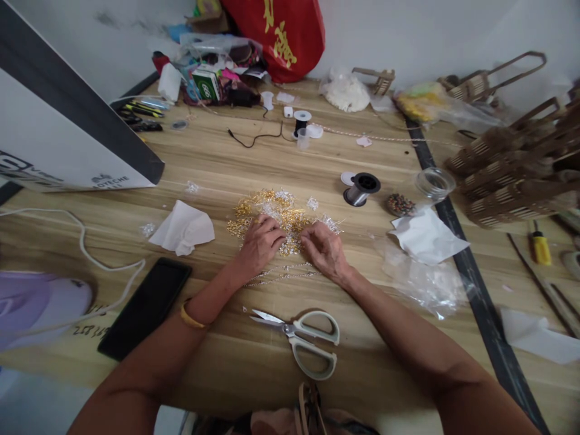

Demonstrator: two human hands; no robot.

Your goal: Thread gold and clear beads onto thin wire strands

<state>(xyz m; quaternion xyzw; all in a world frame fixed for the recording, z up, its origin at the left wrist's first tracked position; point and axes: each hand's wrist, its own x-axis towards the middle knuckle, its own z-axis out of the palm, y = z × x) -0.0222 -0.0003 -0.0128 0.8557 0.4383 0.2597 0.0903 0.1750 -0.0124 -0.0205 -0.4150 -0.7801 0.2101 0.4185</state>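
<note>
A pile of small gold and silver jewelry findings (290,217) is spread on the wooden table. My left hand (261,243) rests at its near left side, fingers curled and pressed together. At the near right side, my right hand (324,251) has its fingers bent into a pinch. Whatever the fingertips of either hand hold is too small to make out. Just below the hands lie thin beaded chains (283,277), stretched sideways. Closer to me are scissors (296,341) with pale handles, their blades slightly apart and pointing left.
A black phone (145,308) and a white paper (183,228) lie left. On the right are a wire spool (361,188), a glass jar (435,184), a bead heap (400,204) and clear plastic bags (423,281). A large box (77,133) stands at the far left.
</note>
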